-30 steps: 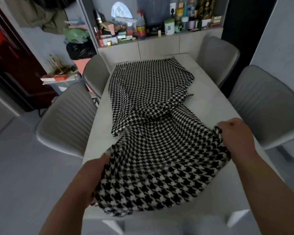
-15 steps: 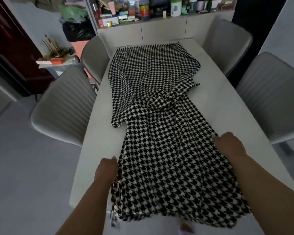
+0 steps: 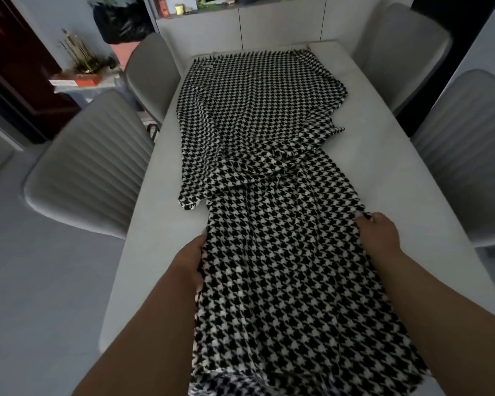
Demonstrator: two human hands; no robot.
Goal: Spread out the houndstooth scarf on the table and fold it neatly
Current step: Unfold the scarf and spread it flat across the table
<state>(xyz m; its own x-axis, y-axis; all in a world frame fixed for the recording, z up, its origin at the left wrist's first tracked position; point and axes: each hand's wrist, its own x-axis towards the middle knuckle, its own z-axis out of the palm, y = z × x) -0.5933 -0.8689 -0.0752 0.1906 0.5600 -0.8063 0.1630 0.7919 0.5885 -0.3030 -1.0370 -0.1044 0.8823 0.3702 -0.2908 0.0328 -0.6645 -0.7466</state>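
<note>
Black-and-white houndstooth woven scarf (image 3: 269,172) lies lengthwise on pale grey worktop (image 3: 383,167), bunched mid-length, near end overhanging. Left hand (image 3: 190,260) and right hand (image 3: 379,234) each grasp a side edge. Fabric judged soft, light, limp; best held at the corners.

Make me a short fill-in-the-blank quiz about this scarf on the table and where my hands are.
1. The scarf has a black and white ____ pattern.
2. The left hand and right hand grip opposite ____ of the scarf.
3. Around the table stand ____ grey chairs.
4. Midway along the scarf, the cloth is ____, not flat.

Missing words: houndstooth; edges; four; bunched
</note>
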